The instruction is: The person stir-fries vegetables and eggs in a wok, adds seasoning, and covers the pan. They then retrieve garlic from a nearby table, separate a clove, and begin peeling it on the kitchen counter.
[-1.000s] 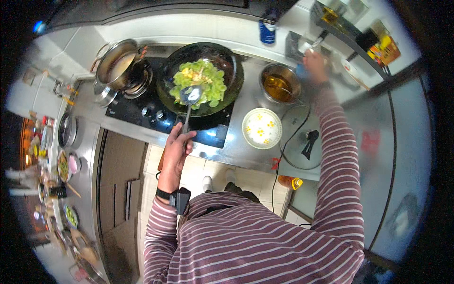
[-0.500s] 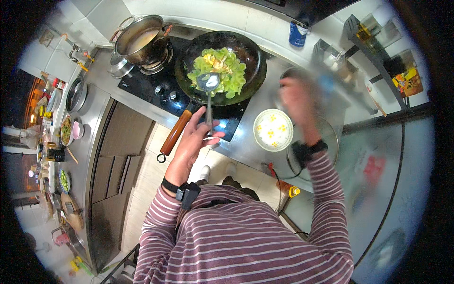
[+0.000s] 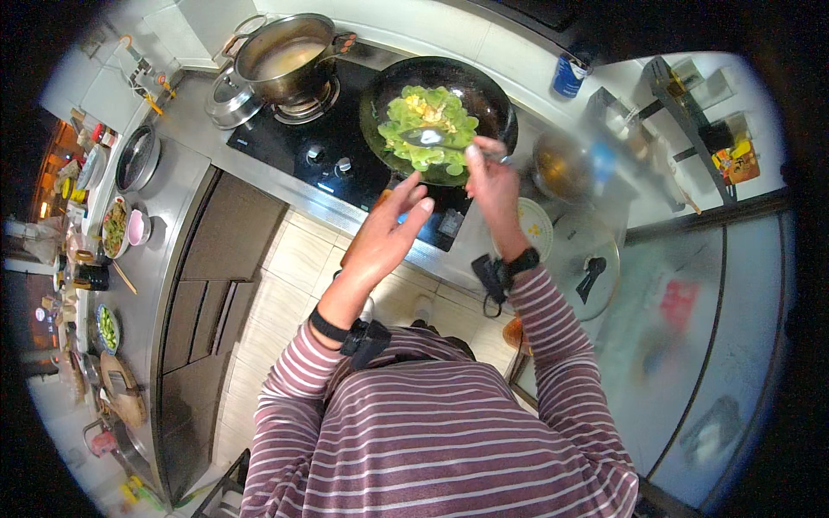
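Note:
On the stove sits a dark wok (image 3: 496, 99) with green vegetable slices (image 3: 414, 112) and yellow scrambled-looking egg (image 3: 423, 105). A metal ladle (image 3: 423, 136) rests its bowl on the food, its handle pointing right. My right hand (image 3: 496, 194) is closed around that handle at the wok's near right rim. Over the wok's brown handle, mostly hidden beneath it, is my left hand (image 3: 384, 235), fingers stretched out and thumb apart. Behind my right wrist a white bowl with yellow flowers (image 3: 537, 226) is partly covered.
A pot of cloudy liquid (image 3: 285, 65) stands on the left burner, beside a metal lid (image 3: 233, 99). To the right are a round metal bowl (image 3: 561, 164), a glass lid (image 3: 596, 285) and a dark rack (image 3: 682, 104). The left counter holds a plate of food (image 3: 115, 226).
My right hand has come left from beside the metal bowl and taken hold of the ladle. My left hand has left the ladle's handle. The view has shifted, so the stove appears farther right.

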The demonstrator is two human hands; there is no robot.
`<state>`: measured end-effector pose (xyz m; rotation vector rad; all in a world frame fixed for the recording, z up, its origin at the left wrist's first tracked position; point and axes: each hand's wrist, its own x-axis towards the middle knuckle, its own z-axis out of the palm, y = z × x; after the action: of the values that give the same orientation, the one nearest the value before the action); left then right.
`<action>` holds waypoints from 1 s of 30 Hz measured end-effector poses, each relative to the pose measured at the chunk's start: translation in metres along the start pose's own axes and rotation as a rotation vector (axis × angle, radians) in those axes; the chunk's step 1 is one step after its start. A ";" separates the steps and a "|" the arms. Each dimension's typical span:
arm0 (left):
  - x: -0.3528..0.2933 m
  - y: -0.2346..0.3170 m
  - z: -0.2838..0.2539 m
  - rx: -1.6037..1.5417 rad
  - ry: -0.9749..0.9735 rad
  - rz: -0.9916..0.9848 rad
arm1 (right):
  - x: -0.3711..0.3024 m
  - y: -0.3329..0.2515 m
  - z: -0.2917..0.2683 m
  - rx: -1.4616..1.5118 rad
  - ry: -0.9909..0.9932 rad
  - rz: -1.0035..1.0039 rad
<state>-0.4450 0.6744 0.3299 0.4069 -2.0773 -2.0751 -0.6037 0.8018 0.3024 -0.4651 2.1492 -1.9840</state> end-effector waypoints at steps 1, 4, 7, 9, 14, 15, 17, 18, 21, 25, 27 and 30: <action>-0.008 -0.005 -0.012 -0.021 0.036 0.050 | 0.012 -0.005 -0.004 -0.091 -0.014 0.027; -0.020 -0.025 -0.061 0.195 0.074 -0.048 | 0.037 -0.016 0.000 -0.058 0.008 0.094; -0.027 -0.050 -0.079 0.107 0.038 -0.174 | 0.045 -0.029 -0.003 -0.216 -0.078 -0.121; -0.027 -0.061 -0.081 -0.051 -0.100 -0.332 | 0.042 -0.036 0.000 -0.331 -0.082 -0.203; -0.031 -0.071 -0.077 -0.403 -0.218 -0.447 | 0.024 -0.054 0.001 -0.359 0.000 -0.173; -0.031 -0.072 -0.078 -0.431 -0.227 -0.432 | 0.020 -0.059 -0.004 -0.436 0.054 -0.134; -0.028 -0.073 -0.081 -0.453 -0.228 -0.456 | 0.017 -0.071 -0.016 -0.382 0.157 -0.039; -0.028 -0.075 -0.081 -0.464 -0.229 -0.461 | 0.016 -0.075 -0.022 -0.376 0.227 0.028; -0.027 -0.077 -0.077 -0.472 -0.226 -0.458 | 0.017 -0.092 -0.043 -0.680 0.258 -0.040; -0.028 -0.075 -0.072 -0.444 -0.209 -0.476 | 0.032 -0.098 -0.062 -0.889 0.146 0.056; -0.028 -0.072 -0.072 -0.456 -0.205 -0.476 | 0.044 -0.080 -0.069 -0.690 0.190 0.164; -0.029 -0.067 -0.074 -0.433 -0.192 -0.495 | 0.060 -0.019 -0.076 -0.271 0.235 0.256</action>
<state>-0.3902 0.6142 0.2656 0.7299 -1.6542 -2.8642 -0.6836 0.8512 0.3333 0.0138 2.4871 -1.6905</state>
